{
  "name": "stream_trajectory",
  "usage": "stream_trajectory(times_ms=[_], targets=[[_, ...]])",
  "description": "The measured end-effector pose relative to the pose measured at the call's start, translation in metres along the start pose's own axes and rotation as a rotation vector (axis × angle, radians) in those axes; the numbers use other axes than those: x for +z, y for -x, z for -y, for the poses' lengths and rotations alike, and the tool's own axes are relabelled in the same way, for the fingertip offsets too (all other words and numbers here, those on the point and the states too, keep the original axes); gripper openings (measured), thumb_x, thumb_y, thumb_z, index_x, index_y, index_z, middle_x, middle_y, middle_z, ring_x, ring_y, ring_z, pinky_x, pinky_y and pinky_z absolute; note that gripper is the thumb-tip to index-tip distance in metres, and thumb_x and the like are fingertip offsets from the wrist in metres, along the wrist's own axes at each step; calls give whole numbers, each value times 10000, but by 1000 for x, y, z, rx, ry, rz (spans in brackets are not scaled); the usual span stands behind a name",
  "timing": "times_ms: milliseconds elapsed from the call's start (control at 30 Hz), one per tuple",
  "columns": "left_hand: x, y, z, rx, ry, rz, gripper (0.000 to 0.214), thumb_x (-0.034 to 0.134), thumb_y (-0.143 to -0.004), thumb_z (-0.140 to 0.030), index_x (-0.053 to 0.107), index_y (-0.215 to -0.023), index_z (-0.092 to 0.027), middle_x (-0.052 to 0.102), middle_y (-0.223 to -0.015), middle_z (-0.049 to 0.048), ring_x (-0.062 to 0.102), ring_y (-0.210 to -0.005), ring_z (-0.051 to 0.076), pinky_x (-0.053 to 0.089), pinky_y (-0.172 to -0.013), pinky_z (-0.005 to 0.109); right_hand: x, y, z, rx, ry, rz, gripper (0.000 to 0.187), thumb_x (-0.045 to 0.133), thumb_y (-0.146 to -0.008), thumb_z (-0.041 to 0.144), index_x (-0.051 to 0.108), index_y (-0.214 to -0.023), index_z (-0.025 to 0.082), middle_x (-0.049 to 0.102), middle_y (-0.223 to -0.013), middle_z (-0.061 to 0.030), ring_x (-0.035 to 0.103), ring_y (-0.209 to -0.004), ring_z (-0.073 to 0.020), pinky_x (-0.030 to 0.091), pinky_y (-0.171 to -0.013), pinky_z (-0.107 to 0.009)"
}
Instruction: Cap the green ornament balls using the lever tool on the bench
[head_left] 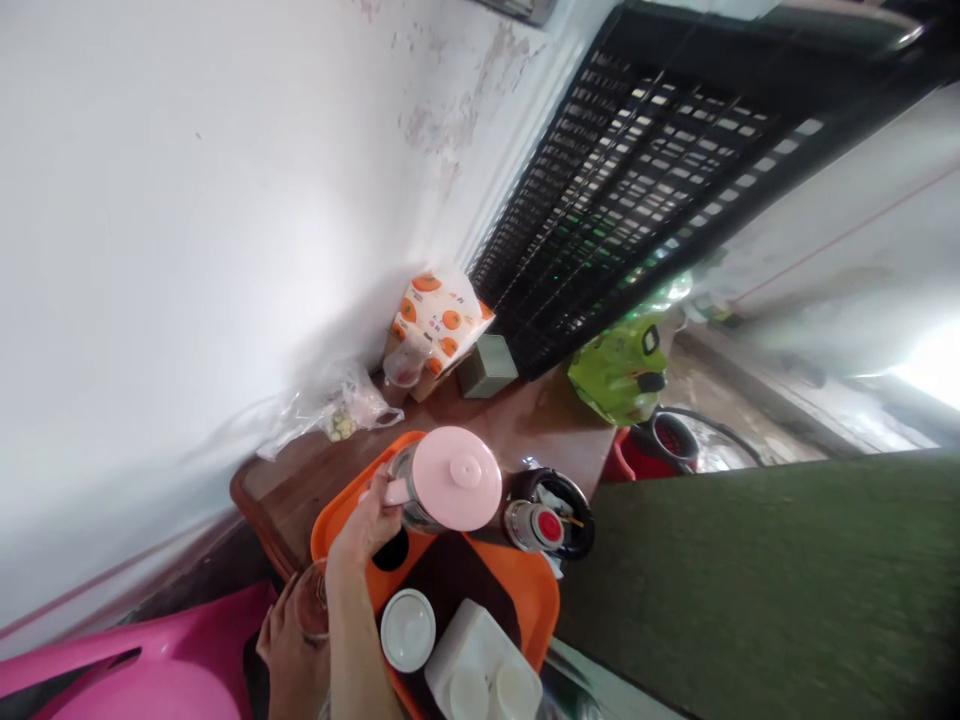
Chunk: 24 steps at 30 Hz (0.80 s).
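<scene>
A clear pitcher with a round pink lid (459, 478) is over the orange tray (330, 515). My right hand (367, 525) is closed around its pink handle. Lower and to the left, my left hand (289, 635) is wrapped around a clear drinking glass (311, 600), partly hidden behind my right forearm. On the tray are a white lidded cup (408, 630) and a white holder (480, 650) with small white cups at its near end. I cannot tell whether the pitcher rests on the tray or is lifted.
A red-capped can (534, 526) stands by a black round dish (581, 510). Farther back are an orange-patterned box (442, 320), a grey-green box (487, 367), a plastic bag (360, 398) and a green bag (619, 370). A black crate (600, 190) rises behind; a pink chair (172, 660) stands left.
</scene>
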<state>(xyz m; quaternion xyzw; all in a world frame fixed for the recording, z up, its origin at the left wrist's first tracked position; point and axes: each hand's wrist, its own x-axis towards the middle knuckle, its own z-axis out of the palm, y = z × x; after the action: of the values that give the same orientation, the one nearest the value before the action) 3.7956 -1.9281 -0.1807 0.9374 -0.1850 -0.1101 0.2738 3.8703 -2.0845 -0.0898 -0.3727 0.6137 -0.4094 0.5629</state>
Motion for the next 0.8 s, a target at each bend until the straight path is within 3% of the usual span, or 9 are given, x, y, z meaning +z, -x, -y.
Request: stream_trajectory(times_ms=[67, 167, 300, 533, 667, 800], targets=[[-11, 2, 2, -16, 14, -8, 470, 494, -820, -416, 490, -1277, -307, 611, -1309, 93, 545, -1219, 343, 370, -1049, 569, -1, -2, 3, -31, -14, -9, 463, 554, -854, 525, 598, -1075, 122, 719, -1033, -145, 649, -965, -243, 546, -855, -359], [-30, -2, 3, -26, 78, 86, 519, 558, -771, -477, 531, -1238, -252, 655, -1251, 107, 574, -1169, 347, 379, -1035, 564, -7, -2, 10, -37, -6, -19, 487, 595, -802, 575, 606, -1001, 130, 716, -982, -157, 648, -873, -249, 545, -778, -370], [-48, -15, -1, -80, 126, 52, 602, 617, -701, -560, 562, -1191, -214, 688, -1175, 126, 579, -1148, 360, 373, -1032, 558, -28, 7, 32, -42, 0, 37, 426, 652, -763, 560, 611, -905, 161, 701, -831, -89, 630, -729, -210, 528, -648, -318], [-70, -54, -32, 47, 161, -78, 547, 579, -761, -539, 575, -1187, -197, 699, -1125, 124, 606, -1089, 328, 370, -1007, 515, -100, 9, 91, -120, 55, 264, 395, 743, -657, 533, 558, -614, 185, 491, -511, 30, 450, -502, -122, 402, -476, -245], [-92, -84, -57, 89, 204, -83, 551, 625, -746, -522, 572, -1202, -217, 688, -1185, 107, 593, -1133, 319, 332, -1042, 508, -139, 1, 122, -82, 175, 375, 523, 747, -583, 635, 475, -475, 201, 393, -406, 41, 347, -403, -96, 293, -413, -246], [-122, -108, -79, 209, 189, -103, 545, 658, -740, -471, 581, -1200, -188, 687, -1178, 112, 583, -1155, 311, 320, -1072, 492, -166, 0, 157, -28, 376, 462, 599, 703, -542, 745, 470, -442, 203, 375, -369, 24, 300, -369, -93, 230, -398, -250]])
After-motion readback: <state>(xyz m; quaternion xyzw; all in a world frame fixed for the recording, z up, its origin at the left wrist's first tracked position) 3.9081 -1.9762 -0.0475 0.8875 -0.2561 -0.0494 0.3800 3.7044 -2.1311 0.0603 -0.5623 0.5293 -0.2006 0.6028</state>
